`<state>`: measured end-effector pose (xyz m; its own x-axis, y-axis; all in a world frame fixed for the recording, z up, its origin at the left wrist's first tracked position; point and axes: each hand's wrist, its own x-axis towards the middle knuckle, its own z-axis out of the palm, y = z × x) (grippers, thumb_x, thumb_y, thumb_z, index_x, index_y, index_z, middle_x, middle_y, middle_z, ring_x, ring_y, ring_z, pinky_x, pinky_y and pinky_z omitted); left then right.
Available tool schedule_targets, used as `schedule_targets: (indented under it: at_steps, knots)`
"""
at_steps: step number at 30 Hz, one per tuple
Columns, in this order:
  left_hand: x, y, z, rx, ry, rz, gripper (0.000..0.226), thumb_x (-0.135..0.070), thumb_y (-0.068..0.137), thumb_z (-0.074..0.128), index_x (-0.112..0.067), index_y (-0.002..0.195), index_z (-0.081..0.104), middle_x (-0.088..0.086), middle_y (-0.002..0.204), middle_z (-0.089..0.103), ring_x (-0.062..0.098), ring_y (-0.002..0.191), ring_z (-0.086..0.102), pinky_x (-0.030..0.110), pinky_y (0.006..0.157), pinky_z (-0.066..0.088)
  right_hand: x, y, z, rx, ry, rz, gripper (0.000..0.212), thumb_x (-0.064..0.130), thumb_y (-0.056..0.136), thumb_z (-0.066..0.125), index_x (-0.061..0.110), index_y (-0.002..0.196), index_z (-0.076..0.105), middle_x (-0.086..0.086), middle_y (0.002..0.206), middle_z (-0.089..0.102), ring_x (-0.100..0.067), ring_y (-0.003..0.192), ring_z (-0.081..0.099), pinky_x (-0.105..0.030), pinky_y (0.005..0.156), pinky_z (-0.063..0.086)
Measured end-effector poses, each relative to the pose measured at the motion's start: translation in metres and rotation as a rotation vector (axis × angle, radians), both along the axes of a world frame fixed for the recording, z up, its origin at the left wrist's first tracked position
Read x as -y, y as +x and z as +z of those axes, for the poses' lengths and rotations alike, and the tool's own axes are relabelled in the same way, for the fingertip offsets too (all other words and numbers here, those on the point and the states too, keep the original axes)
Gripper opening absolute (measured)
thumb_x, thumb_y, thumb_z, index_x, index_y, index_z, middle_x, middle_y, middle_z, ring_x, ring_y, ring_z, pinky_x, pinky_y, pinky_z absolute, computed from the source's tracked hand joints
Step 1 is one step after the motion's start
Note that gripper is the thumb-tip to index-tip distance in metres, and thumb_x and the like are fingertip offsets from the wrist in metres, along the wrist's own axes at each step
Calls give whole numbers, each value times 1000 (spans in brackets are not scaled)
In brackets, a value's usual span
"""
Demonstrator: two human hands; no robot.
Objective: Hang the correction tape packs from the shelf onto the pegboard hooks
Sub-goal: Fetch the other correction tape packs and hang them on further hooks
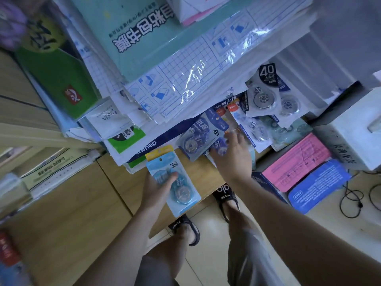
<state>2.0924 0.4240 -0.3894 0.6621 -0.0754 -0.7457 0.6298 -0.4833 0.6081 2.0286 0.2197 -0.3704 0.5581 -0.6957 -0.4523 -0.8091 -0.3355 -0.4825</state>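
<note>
Both forearms enter from 6 o'clock, nearest the lens. Left hand (157, 188) grips 1 light-blue correction tape pack (174, 180), thumb curled over its front, yellow header card pointing to 11 o'clock, "30m" printed on it; the pack is off the shelf, held over the wooden cabinet front (82, 203). Right hand (232, 155) is spread wide, fingers straight, fingertips (226, 137) reaching over the loose pile of packs at 1 o'clock; contact with a pack can't be confirmed, blur hides it. Under and just beside that hand lies a dark-blue 30m pack (198, 139), tilted. At 2 o'clock of the hand sits a white "40" pack (270, 93) with 2 round reels, overlapping other packs. Above the pile, toward 12 o'clock, a stack of grid-printed book-cover sheets (185, 75) in shiny plastic overhangs it. Pink carton (296, 162) and blue carton (317, 184) lie side by side at 3 o'clock of the right hand. Green folder (59, 79) at 10 o'clock. 2 feet in black sandals (185, 228) stand on the tiled floor below the hands.
</note>
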Motion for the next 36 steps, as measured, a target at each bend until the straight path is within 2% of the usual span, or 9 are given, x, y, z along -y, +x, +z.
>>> schedule_targets:
  at_steps: [3,8,10,13,17,20,24,29,36]
  knots:
    - [5,-2,-6,1,-11,21,52,-10,88,82,-19,135,62,-4,120,76,11,107,74,33,88,60,13,23,-9,-117,9,-67,75,56,88,74,7,140,53,-11,139,57,-33,132,51,-42,109,42]
    - [7,3,-16,23,-30,21,51,-6,87,81,-17,133,63,0,119,77,12,103,76,31,84,63,10,51,-22,-134,143,-300,77,67,78,73,8,126,64,-12,128,64,-34,124,59,-46,104,51]
    - [5,6,-18,29,-39,16,54,-6,87,81,-18,135,61,-1,121,76,11,104,76,25,79,62,11,55,-29,-66,211,-397,57,57,74,67,13,110,69,-12,116,70,-35,112,67,-48,94,58]
    - [2,10,-17,29,-54,16,54,-4,88,79,-20,136,59,-8,117,75,-1,97,75,16,71,60,13,54,-28,53,242,-450,25,24,89,58,15,111,66,-7,107,70,-32,102,66,-37,82,54]
    - [-1,10,-13,21,-49,6,51,-1,90,76,-22,134,60,-14,114,73,-9,90,71,11,69,56,19,41,-18,230,316,-392,36,5,100,48,15,132,59,7,83,58,-17,74,56,-22,63,43]
    - [-1,7,-11,13,-54,39,52,-2,89,77,-21,135,60,-13,115,74,-4,98,72,18,77,57,32,31,-10,218,263,-206,48,4,103,44,24,145,55,6,89,62,-12,68,53,-20,58,41]
    - [4,7,-18,14,-56,56,58,-7,88,81,-20,139,56,-7,122,72,5,107,70,24,81,56,42,31,-19,99,167,25,46,4,101,42,21,141,56,-11,96,66,-33,78,60,-41,65,45]
    - [20,3,-36,-57,-73,48,55,-11,87,84,-20,135,57,0,121,75,14,105,75,27,75,58,33,38,-37,-80,7,181,27,22,104,53,11,127,59,-18,132,54,-38,121,52,-43,84,49]
    - [42,-4,-50,-137,-39,103,53,-12,87,84,-13,130,53,4,118,72,16,96,73,29,69,58,17,33,-38,-215,4,291,43,33,109,45,30,153,41,-21,147,43,-40,141,38,-51,105,44]
